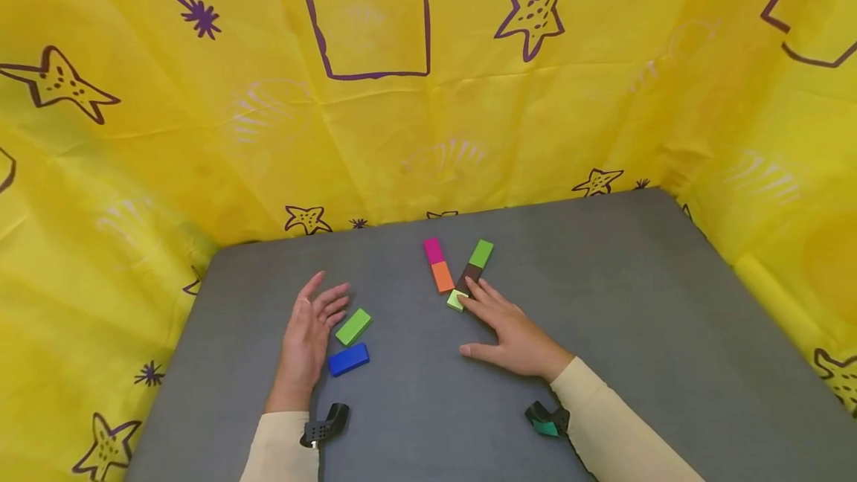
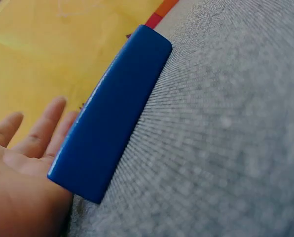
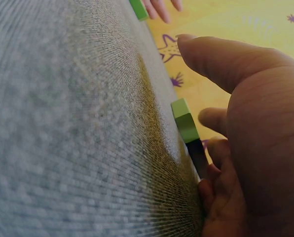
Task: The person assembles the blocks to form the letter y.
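Observation:
My right hand lies palm down with fingers extended, its fingertips at a light green block and a dark brown block. A green block continues that row at the far end. Angled beside it, an orange block and a pink block are placed end to end, so the two rows form a V. My left hand rests on its side with relaxed fingers, holding nothing. Just right of it lie a loose green block and a blue block.
A grey cloth-covered table lies under everything. Yellow fabric printed with starfish and shells hangs behind and at both sides. Dark wrist straps show at both sleeves.

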### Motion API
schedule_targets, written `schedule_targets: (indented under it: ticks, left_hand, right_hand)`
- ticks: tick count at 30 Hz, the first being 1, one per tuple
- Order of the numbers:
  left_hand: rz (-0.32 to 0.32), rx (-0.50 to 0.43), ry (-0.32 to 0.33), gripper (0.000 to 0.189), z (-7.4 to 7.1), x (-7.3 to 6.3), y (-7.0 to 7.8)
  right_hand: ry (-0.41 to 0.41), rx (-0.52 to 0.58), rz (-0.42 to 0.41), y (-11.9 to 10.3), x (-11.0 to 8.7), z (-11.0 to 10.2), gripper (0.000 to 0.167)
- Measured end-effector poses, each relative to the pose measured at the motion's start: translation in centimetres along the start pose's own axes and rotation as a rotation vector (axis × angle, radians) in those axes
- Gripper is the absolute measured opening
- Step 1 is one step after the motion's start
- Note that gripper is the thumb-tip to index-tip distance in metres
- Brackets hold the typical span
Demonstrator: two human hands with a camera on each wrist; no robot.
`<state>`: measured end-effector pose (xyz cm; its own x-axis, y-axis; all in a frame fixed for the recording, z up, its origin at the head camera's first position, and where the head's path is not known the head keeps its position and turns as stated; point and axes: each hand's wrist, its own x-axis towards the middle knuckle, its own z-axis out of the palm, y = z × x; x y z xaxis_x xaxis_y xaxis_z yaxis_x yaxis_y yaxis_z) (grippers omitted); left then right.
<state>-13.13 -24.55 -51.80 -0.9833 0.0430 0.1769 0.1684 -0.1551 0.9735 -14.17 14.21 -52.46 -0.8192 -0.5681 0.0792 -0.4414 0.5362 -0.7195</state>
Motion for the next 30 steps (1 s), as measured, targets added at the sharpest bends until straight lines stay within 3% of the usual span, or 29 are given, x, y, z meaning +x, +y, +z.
schedule_targets:
  ticks: [4,9,12,14,20,30]
  left_hand:
    - [-0.064,0.177,0.016,0.064,-0.01,0.09,-0.1]
    - [-0.112,0.503,-0.062,0.087,0.05,0.36,-0.12]
    - [-0.116,0.641,-0.101,0.085,0.22,0.45,-0.1]
    - [-0.107,0.703,-0.092,0.077,0.29,0.46,-0.08]
    - [-0.088,0.78,0.025,0.06,0.14,0.37,-0.31]
    - [-0.037,0.7,0.159,0.044,0.11,0.18,-0.56]
  right_hand:
    - [0.004,-0.01,-0.004,-0.04,0.01,-0.09,0.089]
    - [0.003,-0.007,-0.008,-0.13,0.03,-0.14,0.089]
    - [0.005,-0.008,-0.011,-0.16,0.03,-0.15,0.089]
    - [0.005,-0.01,-0.01,-0.18,0.04,-0.16,0.089]
    - [0.003,-0.016,-0.002,-0.12,0.11,-0.05,0.088]
    - [0.002,-0.026,0.002,-0.16,0.12,0.02,0.088]
